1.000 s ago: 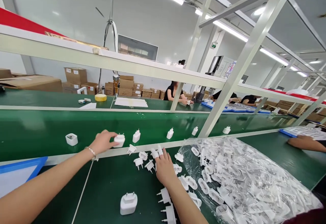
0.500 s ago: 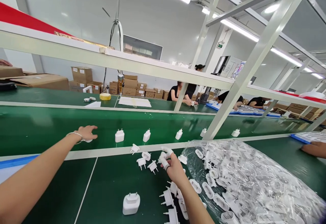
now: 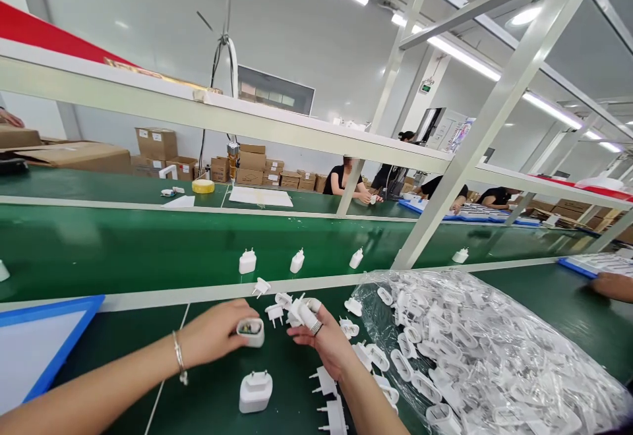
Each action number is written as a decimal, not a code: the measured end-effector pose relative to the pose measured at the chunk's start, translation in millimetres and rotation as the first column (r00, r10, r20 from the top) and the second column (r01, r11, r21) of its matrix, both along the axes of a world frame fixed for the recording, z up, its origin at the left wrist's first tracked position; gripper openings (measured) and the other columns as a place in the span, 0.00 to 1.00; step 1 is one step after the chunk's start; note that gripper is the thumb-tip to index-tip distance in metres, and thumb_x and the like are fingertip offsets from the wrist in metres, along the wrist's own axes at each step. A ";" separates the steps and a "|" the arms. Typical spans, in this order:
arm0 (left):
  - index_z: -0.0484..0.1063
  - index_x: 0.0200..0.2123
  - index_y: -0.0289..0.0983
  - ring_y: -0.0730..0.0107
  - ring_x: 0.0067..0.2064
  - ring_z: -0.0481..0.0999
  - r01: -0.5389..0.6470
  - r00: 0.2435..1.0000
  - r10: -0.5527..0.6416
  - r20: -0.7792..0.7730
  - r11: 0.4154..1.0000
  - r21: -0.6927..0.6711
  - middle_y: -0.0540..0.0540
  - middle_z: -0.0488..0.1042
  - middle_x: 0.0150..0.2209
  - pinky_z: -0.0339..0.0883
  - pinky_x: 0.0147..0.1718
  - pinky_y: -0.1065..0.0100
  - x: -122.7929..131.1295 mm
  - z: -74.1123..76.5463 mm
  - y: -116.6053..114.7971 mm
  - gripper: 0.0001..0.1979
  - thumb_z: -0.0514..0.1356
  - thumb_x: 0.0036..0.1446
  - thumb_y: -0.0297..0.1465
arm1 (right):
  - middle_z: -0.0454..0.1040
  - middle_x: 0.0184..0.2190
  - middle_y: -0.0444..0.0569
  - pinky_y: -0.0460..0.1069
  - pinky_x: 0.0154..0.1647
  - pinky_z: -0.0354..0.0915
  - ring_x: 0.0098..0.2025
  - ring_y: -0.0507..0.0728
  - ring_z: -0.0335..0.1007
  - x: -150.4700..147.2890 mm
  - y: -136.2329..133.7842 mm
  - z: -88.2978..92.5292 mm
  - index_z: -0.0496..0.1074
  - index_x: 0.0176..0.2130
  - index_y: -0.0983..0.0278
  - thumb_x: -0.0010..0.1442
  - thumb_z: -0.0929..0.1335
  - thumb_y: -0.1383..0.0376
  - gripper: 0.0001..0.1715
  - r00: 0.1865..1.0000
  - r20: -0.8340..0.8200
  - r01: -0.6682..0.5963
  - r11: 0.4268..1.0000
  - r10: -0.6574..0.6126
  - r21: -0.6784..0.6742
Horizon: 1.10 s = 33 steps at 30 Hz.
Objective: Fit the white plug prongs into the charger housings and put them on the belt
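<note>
My left hand (image 3: 217, 333) is closed around a white charger housing (image 3: 251, 333), its open top showing circuit parts inside. To its right, my right hand (image 3: 321, 333) pinches a white plug cap (image 3: 297, 312) between fingers that wear white finger covers. An assembled white charger (image 3: 256, 392) stands upright on the green worktop just below the left hand. Loose plug caps (image 3: 273, 314) lie behind my right hand, and more plug caps (image 3: 333, 415) sit by my right forearm.
A clear plastic bag (image 3: 494, 349) heaped with white plug caps covers the right side. Several chargers (image 3: 248, 261) stand on the green conveyor belt (image 3: 148, 250). A blue-edged tray (image 3: 74, 339) lies at left. A slanted metal post (image 3: 475, 151) rises ahead. Co-workers sit across the belt.
My left hand has come from the belt to the worktop and now shows the open charger housing. My right hand has lifted a plug cap slightly leftward. Chargers on the belt have shifted right.
</note>
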State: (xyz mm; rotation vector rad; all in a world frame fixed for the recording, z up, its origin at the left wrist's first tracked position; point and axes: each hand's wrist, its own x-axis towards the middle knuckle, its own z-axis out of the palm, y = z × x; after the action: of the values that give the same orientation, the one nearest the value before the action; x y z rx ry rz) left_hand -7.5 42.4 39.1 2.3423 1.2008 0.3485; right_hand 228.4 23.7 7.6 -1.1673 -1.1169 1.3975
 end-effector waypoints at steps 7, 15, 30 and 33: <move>0.70 0.37 0.38 0.68 0.31 0.68 -0.100 0.987 0.119 0.105 0.980 -0.174 0.51 0.69 0.30 0.58 0.30 0.71 23.1 -34.7 -12.4 0.11 0.61 0.48 0.34 | 0.73 0.35 0.48 0.52 0.44 0.67 0.40 0.59 0.70 -13.6 -2.1 -9.7 0.72 0.37 0.62 0.54 0.71 0.46 0.24 0.962 0.271 -0.108 0.969 0.045 0.222; 0.68 0.32 0.37 0.70 0.28 0.66 -0.115 0.972 0.159 0.171 0.963 -0.243 0.53 0.66 0.25 0.56 0.27 0.72 23.8 -41.1 -9.8 0.11 0.63 0.45 0.34 | 0.73 0.34 0.50 0.49 0.39 0.63 0.37 0.58 0.68 -27.1 -2.6 -16.3 0.75 0.38 0.62 0.58 0.70 0.60 0.09 0.653 0.757 -0.350 0.885 -0.005 0.308; 0.71 0.35 0.36 0.69 0.29 0.68 -0.082 0.968 0.128 0.216 0.974 -0.212 0.51 0.70 0.28 0.59 0.30 0.71 24.4 -39.0 -15.2 0.12 0.61 0.47 0.35 | 0.73 0.36 0.54 0.54 0.45 0.61 0.44 0.63 0.67 -40.1 -19.0 4.3 0.74 0.34 0.66 0.52 0.70 0.72 0.06 0.060 0.987 -0.412 0.897 -0.147 0.158; 0.72 0.35 0.37 0.68 0.29 0.69 -0.062 0.981 0.089 0.173 0.986 -0.156 0.50 0.72 0.29 0.60 0.30 0.71 23.0 -35.0 -13.8 0.11 0.60 0.49 0.35 | 0.73 0.39 0.55 0.54 0.47 0.62 0.45 0.63 0.67 -36.8 -20.8 0.8 0.75 0.39 0.65 0.55 0.69 0.71 0.09 0.082 0.982 -0.415 0.890 -0.172 0.191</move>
State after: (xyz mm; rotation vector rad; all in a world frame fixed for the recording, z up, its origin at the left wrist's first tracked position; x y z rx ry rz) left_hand 15.5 28.6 4.2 2.0934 1.1884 0.4680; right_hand 191.5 2.9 8.5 -1.7192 -2.4208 0.0665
